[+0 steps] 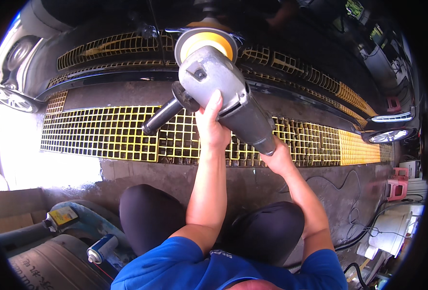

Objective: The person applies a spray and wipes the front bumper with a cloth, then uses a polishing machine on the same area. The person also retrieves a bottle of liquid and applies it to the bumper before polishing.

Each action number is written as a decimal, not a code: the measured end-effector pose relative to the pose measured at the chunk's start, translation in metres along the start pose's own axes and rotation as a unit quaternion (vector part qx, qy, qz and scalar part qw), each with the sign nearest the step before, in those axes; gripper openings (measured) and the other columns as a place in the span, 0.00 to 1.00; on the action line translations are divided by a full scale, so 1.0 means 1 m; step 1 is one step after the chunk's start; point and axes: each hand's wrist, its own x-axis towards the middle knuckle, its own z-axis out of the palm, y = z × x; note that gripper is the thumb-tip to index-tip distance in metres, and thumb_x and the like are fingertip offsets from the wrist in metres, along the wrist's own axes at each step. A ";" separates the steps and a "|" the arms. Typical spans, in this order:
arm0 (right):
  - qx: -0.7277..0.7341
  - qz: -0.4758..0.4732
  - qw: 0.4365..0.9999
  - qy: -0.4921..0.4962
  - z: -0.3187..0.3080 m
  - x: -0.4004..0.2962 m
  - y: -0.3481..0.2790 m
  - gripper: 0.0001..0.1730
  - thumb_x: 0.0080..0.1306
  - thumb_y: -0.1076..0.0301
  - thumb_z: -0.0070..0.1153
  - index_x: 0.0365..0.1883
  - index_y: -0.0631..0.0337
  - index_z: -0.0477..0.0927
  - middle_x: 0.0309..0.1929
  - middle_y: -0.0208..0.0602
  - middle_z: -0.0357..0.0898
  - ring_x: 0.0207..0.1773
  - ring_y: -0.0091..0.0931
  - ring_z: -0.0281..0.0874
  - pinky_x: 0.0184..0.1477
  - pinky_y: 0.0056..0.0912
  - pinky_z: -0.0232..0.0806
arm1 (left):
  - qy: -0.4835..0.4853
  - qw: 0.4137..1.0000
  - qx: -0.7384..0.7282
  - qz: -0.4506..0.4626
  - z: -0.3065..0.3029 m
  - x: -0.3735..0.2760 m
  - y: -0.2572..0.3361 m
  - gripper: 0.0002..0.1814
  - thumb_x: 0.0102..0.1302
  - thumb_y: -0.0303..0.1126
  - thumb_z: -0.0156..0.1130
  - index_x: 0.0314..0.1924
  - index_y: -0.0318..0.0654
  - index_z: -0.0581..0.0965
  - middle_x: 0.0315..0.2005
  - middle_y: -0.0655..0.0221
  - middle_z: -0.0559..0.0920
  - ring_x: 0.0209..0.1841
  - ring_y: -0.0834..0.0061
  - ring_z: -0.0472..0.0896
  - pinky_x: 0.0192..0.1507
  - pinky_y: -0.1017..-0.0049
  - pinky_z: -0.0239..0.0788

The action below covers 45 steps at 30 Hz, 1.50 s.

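Observation:
A rotary polisher (pixel 215 78) with a grey metal head and dark body is held between my two hands. My left hand (pixel 214 127) grips it where the head meets the body, thumb lying along the metal. My right hand (pixel 281 157) is closed around the rear end of the body, which partly hides its fingers. From the head a black side handle (pixel 161 117) sticks out to the left, untouched. The round pad with a yellow backing plate (pixel 209 40) faces the glossy black side of a car (pixel 109 20); whether it presses on the paint cannot be told.
Yellow floor grating (pixel 101 132) runs alongside the car. Bottom left, a spray can (pixel 101 248) and a yellow-labelled container (pixel 62 216) rest on a blue machine with a tank (pixel 54 261). Cables (pixel 351 199), pink stools (pixel 397 188) and a white bucket (pixel 389 232) are on the right.

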 end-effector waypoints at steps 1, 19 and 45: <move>-0.008 0.008 1.000 -0.002 0.000 0.000 -0.001 0.24 0.52 0.72 0.64 0.50 0.64 0.78 0.44 0.52 0.83 0.47 0.45 0.83 0.50 0.42 0.75 | 0.006 1.000 -0.003 -0.003 0.000 0.003 0.000 0.29 0.67 0.36 0.63 0.64 0.32 0.68 0.53 0.58 0.79 0.55 0.65 0.80 0.60 0.62 0.72; 0.000 -0.002 1.000 0.004 0.018 0.003 -0.002 0.28 0.52 0.73 0.65 0.54 0.64 0.77 0.43 0.53 0.84 0.46 0.45 0.84 0.48 0.42 0.75 | -0.010 0.998 -0.038 -0.047 -0.019 0.008 0.008 0.32 0.62 0.28 0.68 0.65 0.35 0.67 0.56 0.61 0.77 0.58 0.67 0.77 0.61 0.64 0.70; -0.047 -0.031 0.998 0.014 0.020 0.009 -0.029 0.25 0.53 0.72 0.65 0.50 0.65 0.77 0.41 0.52 0.84 0.45 0.47 0.84 0.47 0.43 0.76 | 0.009 0.999 -0.039 0.003 -0.018 0.015 0.032 0.28 0.66 0.34 0.64 0.63 0.31 0.69 0.53 0.58 0.79 0.55 0.64 0.79 0.61 0.61 0.71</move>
